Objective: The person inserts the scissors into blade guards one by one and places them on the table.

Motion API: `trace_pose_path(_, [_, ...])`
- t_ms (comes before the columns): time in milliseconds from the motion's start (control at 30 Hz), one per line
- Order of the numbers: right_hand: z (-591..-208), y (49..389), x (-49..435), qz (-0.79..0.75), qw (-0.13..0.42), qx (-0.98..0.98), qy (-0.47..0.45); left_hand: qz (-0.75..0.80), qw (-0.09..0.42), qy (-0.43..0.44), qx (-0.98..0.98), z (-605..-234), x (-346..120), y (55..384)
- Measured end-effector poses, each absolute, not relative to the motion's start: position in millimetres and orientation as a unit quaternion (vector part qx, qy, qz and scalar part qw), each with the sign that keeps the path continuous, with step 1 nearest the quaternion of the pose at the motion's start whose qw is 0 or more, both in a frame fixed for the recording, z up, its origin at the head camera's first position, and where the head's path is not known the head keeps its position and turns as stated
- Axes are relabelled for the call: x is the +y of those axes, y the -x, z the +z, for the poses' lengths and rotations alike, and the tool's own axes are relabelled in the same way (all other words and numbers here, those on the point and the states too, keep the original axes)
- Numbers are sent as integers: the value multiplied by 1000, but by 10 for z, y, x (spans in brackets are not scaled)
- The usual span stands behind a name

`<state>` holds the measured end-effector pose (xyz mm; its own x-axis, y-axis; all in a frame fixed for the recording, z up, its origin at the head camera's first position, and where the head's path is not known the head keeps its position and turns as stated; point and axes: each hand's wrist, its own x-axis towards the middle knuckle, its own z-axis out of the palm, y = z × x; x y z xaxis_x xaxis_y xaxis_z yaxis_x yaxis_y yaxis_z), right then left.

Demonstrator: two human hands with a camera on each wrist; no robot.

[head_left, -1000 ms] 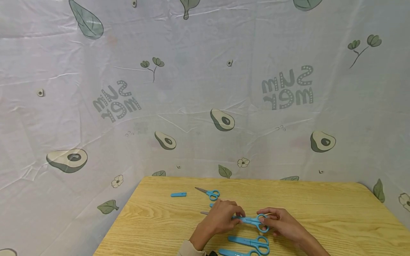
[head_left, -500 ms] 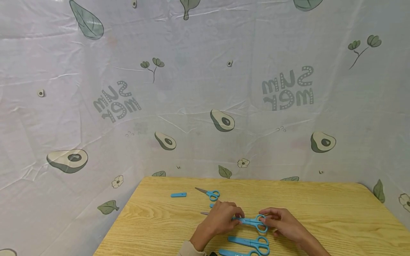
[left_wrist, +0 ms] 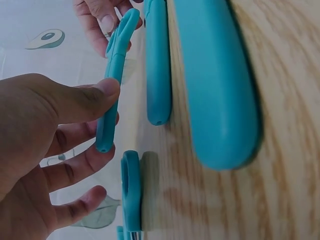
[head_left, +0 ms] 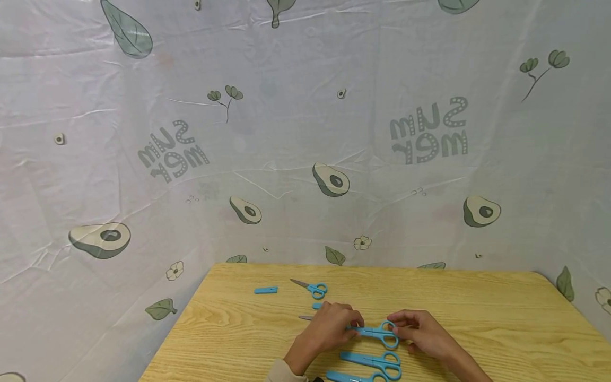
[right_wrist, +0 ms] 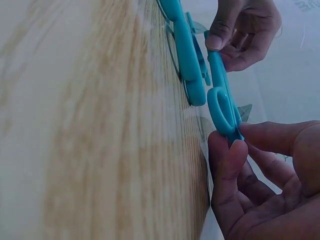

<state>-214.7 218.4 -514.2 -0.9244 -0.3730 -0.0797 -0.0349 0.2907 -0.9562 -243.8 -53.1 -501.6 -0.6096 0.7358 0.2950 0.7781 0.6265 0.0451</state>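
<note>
Between both hands is a pair of blue scissors [head_left: 377,332] with a blue cover over the blades. My left hand [head_left: 330,326] pinches the covered blade end between thumb and fingers, as the left wrist view shows on the scissors [left_wrist: 117,60]. At the other end, my right hand [head_left: 425,331] holds the finger loops with thumb and fingertips, seen on the scissors [right_wrist: 220,75] in the right wrist view. Nearer the front lie a second covered pair of scissors [head_left: 358,360] and a third covered pair [head_left: 346,377], cut off by the head view's lower edge.
Farther back on the wooden table [head_left: 477,297] lie uncovered scissors [head_left: 300,284] and a loose blue blade cover [head_left: 265,290]. A metal blade [head_left: 305,318] and a blue piece [head_left: 316,306] stick out from behind the left hand. A printed sheet [head_left: 286,132] hangs behind.
The held scissors have shifted very slightly toward the front of the table. Both hands keep their hold and almost their place; the other scissors lie as before.
</note>
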Motion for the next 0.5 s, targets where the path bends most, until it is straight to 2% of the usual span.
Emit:
trace_pose_path(333, [-5138,2179,2205,-571,146,800,109,-110,64,417,-900,-5070,-487,2449])
trace_pose_path(500, [-5112,2170,2203,-560,136,810,108,-117,63,425,-895,-5064,-485,2451])
